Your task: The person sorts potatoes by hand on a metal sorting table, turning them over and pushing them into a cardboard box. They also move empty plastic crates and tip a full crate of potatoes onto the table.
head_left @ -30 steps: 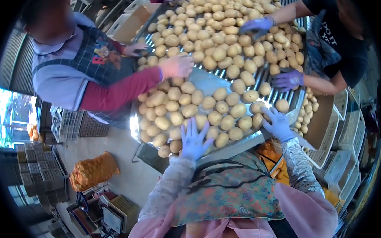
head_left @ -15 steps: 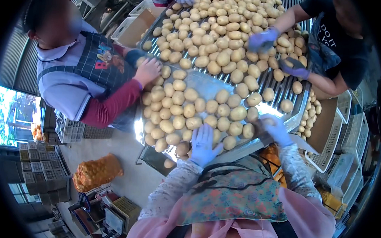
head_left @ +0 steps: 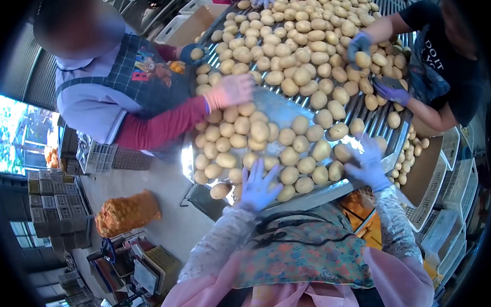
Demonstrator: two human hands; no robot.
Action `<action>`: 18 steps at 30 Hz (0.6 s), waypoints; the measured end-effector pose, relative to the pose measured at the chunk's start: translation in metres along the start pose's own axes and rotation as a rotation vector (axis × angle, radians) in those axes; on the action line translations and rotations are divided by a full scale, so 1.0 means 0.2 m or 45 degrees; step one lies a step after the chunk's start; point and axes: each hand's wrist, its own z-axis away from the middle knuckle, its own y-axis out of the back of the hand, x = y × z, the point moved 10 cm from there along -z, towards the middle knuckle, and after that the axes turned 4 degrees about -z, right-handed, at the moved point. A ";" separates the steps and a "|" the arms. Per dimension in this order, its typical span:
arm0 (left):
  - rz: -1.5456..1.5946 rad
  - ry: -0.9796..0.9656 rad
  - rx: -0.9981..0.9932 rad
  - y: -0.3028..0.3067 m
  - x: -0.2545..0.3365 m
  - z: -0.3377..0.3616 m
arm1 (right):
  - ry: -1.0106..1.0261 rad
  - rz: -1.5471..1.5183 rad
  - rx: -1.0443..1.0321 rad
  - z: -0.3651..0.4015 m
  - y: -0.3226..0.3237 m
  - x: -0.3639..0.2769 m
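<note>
the lilac-gloved right hand (head_left: 369, 162), fingers apart, is nearest a smooth tan oval potato (head_left: 342, 153) on the shiny metal table (head_left: 280, 104), just left of that hand's fingers; where its faint long axis points i cannot tell. the lilac-gloved left hand (head_left: 257, 186) spreads its fingers among other tan potatoes (head_left: 289, 175).

The tabletop (head_left: 284, 106) looks to be of smooth, glossy metal, and the bars (head_left: 377, 121) beyond it are also of shiny metal. The potatoes (head_left: 289, 156) on it have smooth, rather matt skin. Right of the tabletop, the crates (head_left: 456, 186) seem plastic; left of it, the sack (head_left: 128, 211) looks like rough net.
</note>
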 end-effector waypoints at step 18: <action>-0.066 0.056 0.119 -0.01 0.01 -0.09 | 0.829 -0.655 -0.331 -0.15 -0.45 -0.73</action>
